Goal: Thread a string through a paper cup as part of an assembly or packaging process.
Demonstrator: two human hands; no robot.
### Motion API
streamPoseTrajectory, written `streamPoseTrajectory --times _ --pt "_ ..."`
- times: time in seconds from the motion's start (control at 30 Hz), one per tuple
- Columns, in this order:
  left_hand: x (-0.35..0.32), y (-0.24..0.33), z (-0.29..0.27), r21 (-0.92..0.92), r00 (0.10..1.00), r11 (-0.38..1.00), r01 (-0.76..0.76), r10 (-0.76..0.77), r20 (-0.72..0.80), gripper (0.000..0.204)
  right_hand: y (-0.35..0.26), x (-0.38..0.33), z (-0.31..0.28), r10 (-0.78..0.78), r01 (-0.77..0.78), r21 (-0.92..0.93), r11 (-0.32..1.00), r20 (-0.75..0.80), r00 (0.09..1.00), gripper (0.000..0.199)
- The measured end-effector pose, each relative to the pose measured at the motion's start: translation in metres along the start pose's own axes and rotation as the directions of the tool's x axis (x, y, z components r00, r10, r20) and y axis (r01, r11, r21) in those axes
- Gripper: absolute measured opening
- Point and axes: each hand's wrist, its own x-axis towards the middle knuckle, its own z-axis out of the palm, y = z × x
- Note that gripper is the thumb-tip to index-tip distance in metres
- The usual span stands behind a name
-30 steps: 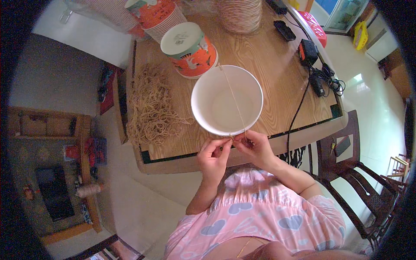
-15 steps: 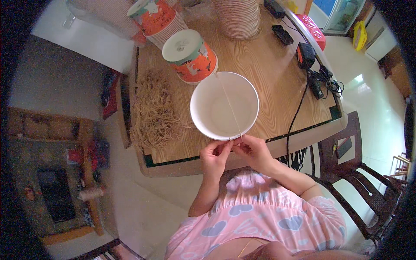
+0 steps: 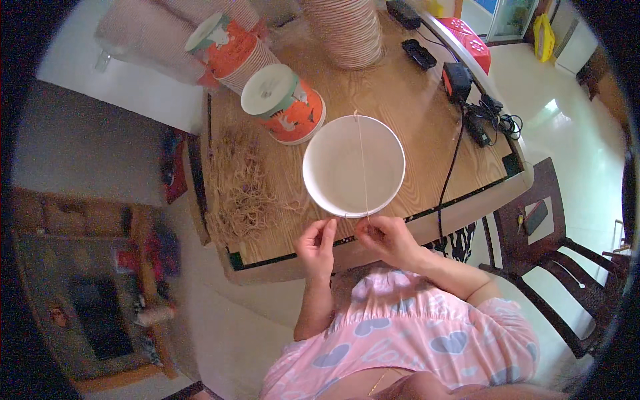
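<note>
A white paper bucket stands with its open mouth up at the table's near edge. A thin cord runs across its mouth, from a knot at the far rim to the near rim. My right hand is closed at the near rim, pinching the cord's near end. Just left of it, my left hand has thumb and fingers pressed together; what they hold, if anything, is too small to make out. A gap separates the two hands.
An upturned orange-and-green paper bucket stands behind, with a nested stack beyond it. Loose tan cords lie at left. Another tall stack is at the back. A black-and-orange adapter and cables sit right; a chair stands beside the table.
My hands were together at the near rim; now the left has drawn away to the left. The view has shifted slightly, and the cord still crosses the bucket.
</note>
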Motion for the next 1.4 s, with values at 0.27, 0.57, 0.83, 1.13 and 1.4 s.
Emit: streamPoseTrajectory --times 0.27,0.57,0.83,1.13,1.4 --pt "0.002 -0.005 0.006 -0.036 0.978 0.991 0.132 -0.124 0.168 0.013 -0.001 0.003 -0.005 0.076 -0.076 -0.017 0.997 0.001 0.997 0.016" --pt "0.005 -0.011 0.013 -0.035 0.993 0.995 0.095 -0.092 0.081 0.01 -0.005 0.003 -0.005 0.029 -0.029 -0.001 1.0 -0.009 1.0 0.017" --pt "0.004 -0.016 0.014 -0.216 0.973 0.95 0.224 -0.206 0.101 0.007 0.01 0.006 -0.005 -0.029 0.027 -0.051 0.998 -0.048 0.998 0.014" --pt "0.006 -0.02 0.014 -0.197 0.965 0.95 0.241 -0.213 0.15 0.009 0.016 0.014 -0.009 0.063 -0.07 0.187 0.98 0.047 0.997 0.011" --pt "0.008 -0.051 -0.004 -0.371 0.915 0.847 0.381 -0.289 0.28 0.02 0.023 0.017 -0.016 0.18 -0.392 0.472 0.789 0.433 0.883 0.018"
